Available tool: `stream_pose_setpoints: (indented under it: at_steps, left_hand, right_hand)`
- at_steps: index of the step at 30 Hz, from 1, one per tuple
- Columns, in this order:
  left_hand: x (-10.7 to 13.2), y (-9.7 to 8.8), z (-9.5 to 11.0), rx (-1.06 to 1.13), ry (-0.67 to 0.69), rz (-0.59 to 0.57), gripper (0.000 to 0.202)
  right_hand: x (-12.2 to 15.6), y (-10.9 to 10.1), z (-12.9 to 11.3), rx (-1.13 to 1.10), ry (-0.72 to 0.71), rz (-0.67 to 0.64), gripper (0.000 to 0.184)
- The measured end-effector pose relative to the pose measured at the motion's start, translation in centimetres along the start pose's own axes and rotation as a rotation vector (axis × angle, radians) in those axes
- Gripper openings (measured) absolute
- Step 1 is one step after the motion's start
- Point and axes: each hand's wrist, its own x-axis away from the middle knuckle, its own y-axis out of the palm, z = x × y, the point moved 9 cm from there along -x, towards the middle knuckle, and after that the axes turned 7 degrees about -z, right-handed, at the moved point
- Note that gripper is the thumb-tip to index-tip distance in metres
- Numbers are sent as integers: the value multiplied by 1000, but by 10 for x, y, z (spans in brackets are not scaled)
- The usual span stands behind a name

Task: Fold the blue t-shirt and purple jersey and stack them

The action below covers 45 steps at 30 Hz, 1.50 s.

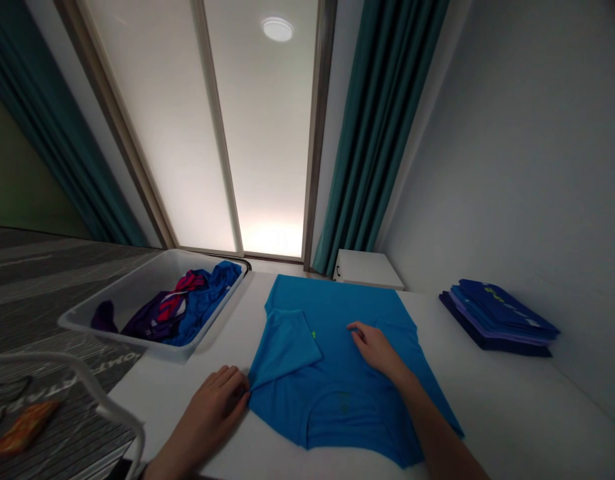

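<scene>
Clock positions read from the blue T-shirt, twelve on its far side. We have the shirt spread on the white worktop in front of us, hem at twelve, neckline at six. The sleeve at nine lies folded inward over the body; the one at four spreads outward, partly behind our right forearm.

Our left hand is at eight o'clock, its grip narrow, thumb and finger closed on the shirt's edge. Our right hand is over the shirt, just right of its middle; that grip is loose, fingers half curled, holding nothing. We cannot tell whether its fingertips touch the fabric.

At three, a stack of folded clothes in blues and purple. At ten, a translucent plastic tub with rumpled garments, purple, red and blue. At one, beyond the worktop, a white cabinet.
</scene>
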Motion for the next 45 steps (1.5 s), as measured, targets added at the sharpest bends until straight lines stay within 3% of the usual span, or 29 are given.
stream_pose_setpoints:
  at_steps: [5, 11, 15, 22, 28, 34, 39, 45]
  left_hand:
    - [3, -2, -7, 11, -57, 44, 13]
    - [1, -1, -11, -62, -111, 45, 19]
    - [3, 1, -13, -116, -154, 32, 24]
    - [6, -4, -7, -174, -202, 66, 20]
    - [6, -6, 0, -141, -171, 73, 20]
    - [7, -7, 1, -153, -182, 63, 19]
    - [8, -5, 0, -167, -157, 70, 17]
    - [6, 2, 1, -157, -89, 46, 17]
  right_hand:
    - [4, 2, -21, 107, -61, 54, 26]
    - [9, 35, -66, 259, -79, 4, 26]
    - [10, 47, -79, 328, -42, 57, 23]
    - [10, 50, -90, 207, -122, 66, 18]
    - [9, 47, -83, 49, -75, 64, 19]
    - [5, 48, -74, -8, -50, 46, 5]
    - [7, 48, -74, 79, -53, 7, 23]
    - [9, 46, -79, 118, -115, 7, 31]
